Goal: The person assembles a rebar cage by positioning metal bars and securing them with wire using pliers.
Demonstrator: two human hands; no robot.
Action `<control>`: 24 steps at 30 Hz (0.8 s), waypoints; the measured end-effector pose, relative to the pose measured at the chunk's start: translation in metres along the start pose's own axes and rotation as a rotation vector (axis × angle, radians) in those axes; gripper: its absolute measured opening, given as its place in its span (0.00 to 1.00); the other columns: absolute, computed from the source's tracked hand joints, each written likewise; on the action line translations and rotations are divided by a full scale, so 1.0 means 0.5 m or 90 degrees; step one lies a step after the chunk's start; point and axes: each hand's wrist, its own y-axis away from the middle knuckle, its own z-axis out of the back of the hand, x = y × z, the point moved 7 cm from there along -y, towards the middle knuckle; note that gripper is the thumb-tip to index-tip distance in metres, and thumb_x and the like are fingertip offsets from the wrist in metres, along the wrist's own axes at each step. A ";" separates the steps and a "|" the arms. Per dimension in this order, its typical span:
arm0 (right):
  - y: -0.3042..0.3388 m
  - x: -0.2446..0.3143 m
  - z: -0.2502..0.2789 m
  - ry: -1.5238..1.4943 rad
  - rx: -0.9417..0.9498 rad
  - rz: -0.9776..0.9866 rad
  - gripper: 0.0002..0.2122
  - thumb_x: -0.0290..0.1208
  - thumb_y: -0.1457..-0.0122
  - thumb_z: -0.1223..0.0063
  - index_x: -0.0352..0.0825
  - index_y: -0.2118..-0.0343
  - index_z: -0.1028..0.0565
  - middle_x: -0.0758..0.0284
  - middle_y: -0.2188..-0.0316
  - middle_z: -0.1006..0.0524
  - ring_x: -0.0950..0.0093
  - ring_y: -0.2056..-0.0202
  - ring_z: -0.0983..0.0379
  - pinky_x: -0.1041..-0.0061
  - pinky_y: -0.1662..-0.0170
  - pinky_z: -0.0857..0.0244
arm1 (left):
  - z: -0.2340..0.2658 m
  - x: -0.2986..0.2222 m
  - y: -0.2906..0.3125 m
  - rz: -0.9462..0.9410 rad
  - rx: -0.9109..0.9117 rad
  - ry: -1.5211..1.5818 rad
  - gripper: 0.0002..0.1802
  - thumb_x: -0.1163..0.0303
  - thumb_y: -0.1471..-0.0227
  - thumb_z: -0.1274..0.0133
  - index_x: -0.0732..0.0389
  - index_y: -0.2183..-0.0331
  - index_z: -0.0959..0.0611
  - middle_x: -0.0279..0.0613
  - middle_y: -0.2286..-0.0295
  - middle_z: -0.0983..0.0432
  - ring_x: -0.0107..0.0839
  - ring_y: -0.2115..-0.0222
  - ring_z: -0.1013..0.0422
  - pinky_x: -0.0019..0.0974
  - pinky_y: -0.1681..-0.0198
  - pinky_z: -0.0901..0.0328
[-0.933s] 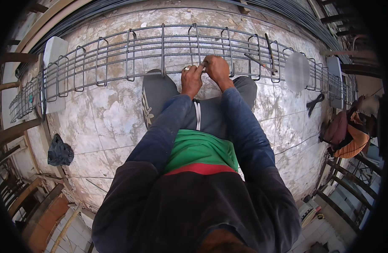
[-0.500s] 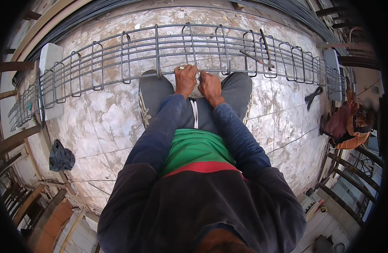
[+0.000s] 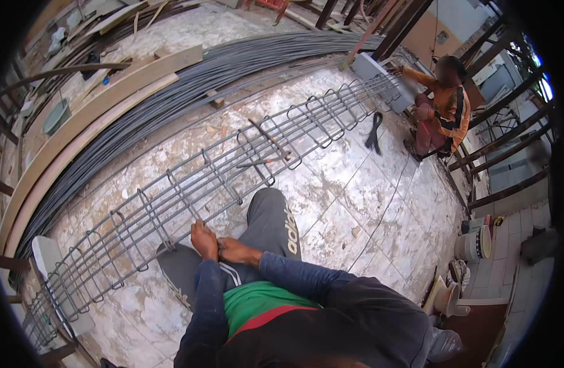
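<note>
A long, narrow cage of grey steel bars lies across the pale, stained floor, slanting from the lower left to the upper right in front of the person's knees. Its lengthwise bars run nearly parallel, bowed by the lens, and rectangular loops of bent rod stand around them at intervals, so that it looks like an open lattice with the floor showing through. The metal is dull and plain, and the near end rests by a white block, the far end by another pale block. The left hand is at the cage's near edge, its fingers curled over the line of the lowest bar; the right hand sits just beside it, closed in and bent toward it. Both grips look narrow, but I cannot tell whether either one holds the bar or something thin. A pair of pincers with its handles spread lies on top of the cage, right of the hands. Beyond runs a thick bundle of grey rods, and a co-worker in orange crouches near the far end
</note>
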 end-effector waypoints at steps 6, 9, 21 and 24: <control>-0.053 0.140 0.167 0.164 -0.113 -0.008 0.18 0.26 0.47 0.51 0.22 0.54 0.29 0.59 0.66 0.21 0.69 0.67 0.21 0.73 0.67 0.27 | 0.015 0.015 -0.044 -0.180 0.153 -0.125 0.06 0.81 0.59 0.51 0.66 0.72 0.23 0.56 0.74 0.31 0.59 0.72 0.30 0.54 0.69 0.35; -0.076 0.063 0.387 -0.450 -0.510 0.070 0.19 0.32 0.43 0.49 0.20 0.53 0.31 0.54 0.66 0.23 0.62 0.66 0.21 0.71 0.70 0.23 | -0.020 -0.012 -0.050 -0.312 0.287 -0.232 0.05 0.79 0.57 0.50 0.65 0.72 0.22 0.54 0.73 0.29 0.53 0.72 0.27 0.51 0.68 0.31; -0.084 0.099 0.556 -0.279 -0.682 -0.056 0.18 0.40 0.48 0.37 0.28 0.67 0.26 0.60 0.70 0.22 0.69 0.72 0.24 0.69 0.73 0.28 | -0.050 -0.066 -0.018 -0.767 0.650 -0.459 0.06 0.72 0.55 0.47 0.59 0.77 0.16 0.47 0.76 0.23 0.43 0.71 0.23 0.44 0.72 0.27; -0.127 0.154 0.531 0.364 -0.536 -0.016 0.19 0.40 0.49 0.35 0.33 0.60 0.26 0.59 0.68 0.21 0.63 0.66 0.23 0.67 0.62 0.29 | -0.047 -0.039 -0.028 -0.631 0.619 -0.498 0.05 0.72 0.55 0.46 0.61 0.75 0.16 0.48 0.74 0.22 0.46 0.70 0.23 0.46 0.69 0.27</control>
